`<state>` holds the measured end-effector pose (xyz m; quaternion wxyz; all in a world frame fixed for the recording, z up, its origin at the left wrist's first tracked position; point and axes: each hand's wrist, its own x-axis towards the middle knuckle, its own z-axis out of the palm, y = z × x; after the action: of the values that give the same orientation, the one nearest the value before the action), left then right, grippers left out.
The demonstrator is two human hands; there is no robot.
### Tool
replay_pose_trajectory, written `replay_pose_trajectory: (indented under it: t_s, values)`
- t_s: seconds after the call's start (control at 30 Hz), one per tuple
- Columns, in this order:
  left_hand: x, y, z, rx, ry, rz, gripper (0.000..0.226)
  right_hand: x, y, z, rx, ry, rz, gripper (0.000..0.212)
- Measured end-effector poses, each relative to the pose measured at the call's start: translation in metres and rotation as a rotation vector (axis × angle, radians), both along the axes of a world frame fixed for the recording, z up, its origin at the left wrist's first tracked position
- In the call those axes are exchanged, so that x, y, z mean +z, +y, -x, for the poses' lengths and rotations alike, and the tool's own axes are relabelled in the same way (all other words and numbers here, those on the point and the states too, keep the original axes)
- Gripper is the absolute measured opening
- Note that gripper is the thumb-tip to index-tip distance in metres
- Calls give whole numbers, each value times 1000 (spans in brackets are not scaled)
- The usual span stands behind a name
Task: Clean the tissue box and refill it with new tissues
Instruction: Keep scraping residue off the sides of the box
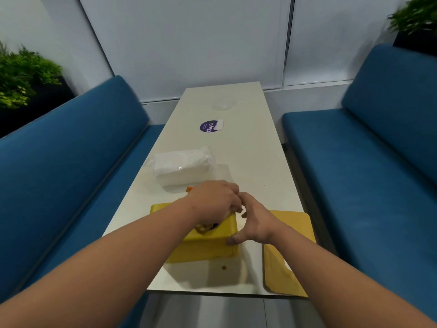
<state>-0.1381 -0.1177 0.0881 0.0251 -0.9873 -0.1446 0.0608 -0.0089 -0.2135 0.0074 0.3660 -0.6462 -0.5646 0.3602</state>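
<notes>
Clear-wrapped white tissue pack [181, 168] lies on long white tabletop [255, 157], just beyond the hands. Left hand [214, 201] curled, fingers pressed on top of yellow rectangular tissue box [208, 245] at near end; whether it pinches anything, cannot tell. Right hand [254, 221] loosely spread, thumb touching box's right edge. Flat yellow-brown panel [290, 254] lies right of box.

Head-worn view, down over table [248, 147]

Bare forearms, no sleeves, 2 ringless hands [236, 214].
</notes>
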Motion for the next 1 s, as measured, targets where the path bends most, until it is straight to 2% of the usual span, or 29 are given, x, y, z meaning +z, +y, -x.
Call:
replay_pose_trajectory:
  t_s: [0.1,0.17,0.27,0.33,0.47,0.53,0.6,0.67,0.73,0.83,1.0]
  values:
    - [-3,7,-7,32,-13,-102,31,-2,0,-2,0,39,-3,100]
    - [-9,4,-5,61,-23,-90,31,-2,-1,-2,1,36,2,96]
    - [-10,-6,2,102,-53,-1,31,-3,-2,-1,-8,29,6,90]
    - [-7,-17,7,60,-30,72,30,-4,-2,-1,-9,38,4,88]
    - [-1,-34,17,-61,9,182,22,-7,-2,1,-6,30,3,103]
    - [3,-28,16,-45,-2,226,22,-7,-3,1,-12,26,-10,99]
    - [5,-12,7,-1,-12,149,24,-6,-4,1,-13,13,-25,94]
    - [6,4,-1,45,-34,5,27,-6,-4,0,-15,21,-26,98]
    - [4,13,-5,73,-47,-49,28,-7,-5,-1,-18,33,-24,103]
    - [2,8,-3,63,-40,-34,29,-6,-5,0,-21,33,-20,100]
    - [2,-21,13,-59,-34,132,25,-9,-3,-1,-12,25,-2,94]
